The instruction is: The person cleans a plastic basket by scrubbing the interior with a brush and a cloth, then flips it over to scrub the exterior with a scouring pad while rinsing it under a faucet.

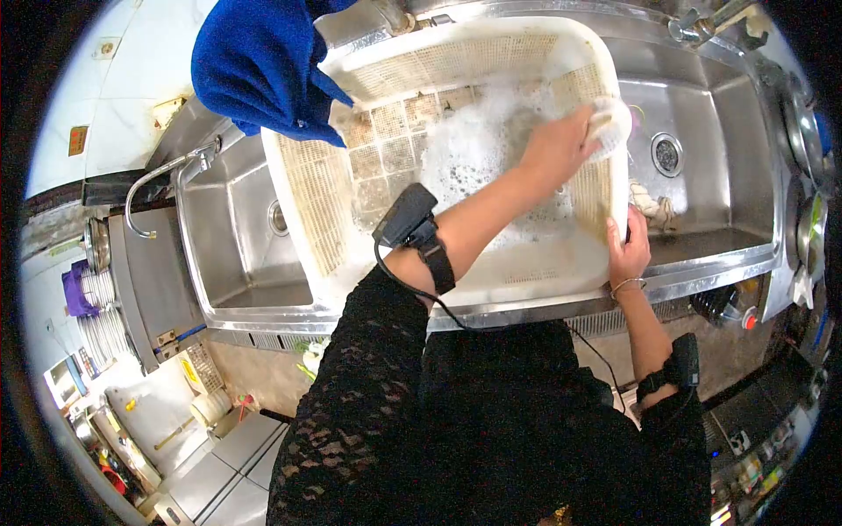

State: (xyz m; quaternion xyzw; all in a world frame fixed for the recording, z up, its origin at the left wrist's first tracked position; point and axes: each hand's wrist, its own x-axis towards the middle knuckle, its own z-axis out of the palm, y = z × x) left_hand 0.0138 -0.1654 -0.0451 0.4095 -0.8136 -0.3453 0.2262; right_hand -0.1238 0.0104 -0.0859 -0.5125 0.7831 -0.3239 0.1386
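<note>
A large white plastic basket [403, 294] with mesh sides lies across the sinks, with soapy foam [465, 149] inside on its gridded bottom. My left hand [561, 145] reaches over the basket to its right wall, fingers closed on a whitish scrubber [608, 131] pressed near the rim. Lower on the same side, my right hand [629, 250] grips the basket's right edge, the thumb inside and the fingers outside. The fine details of the scrubber are blurred.
A blue cloth [263, 70] hangs over the basket's upper left corner. Steel basins lie left [250, 254] and right [715, 149], the right one holding a pale crumpled cloth [651, 209]. A curved faucet [140, 197] stands at left; a dark bottle [715, 305] is at lower right.
</note>
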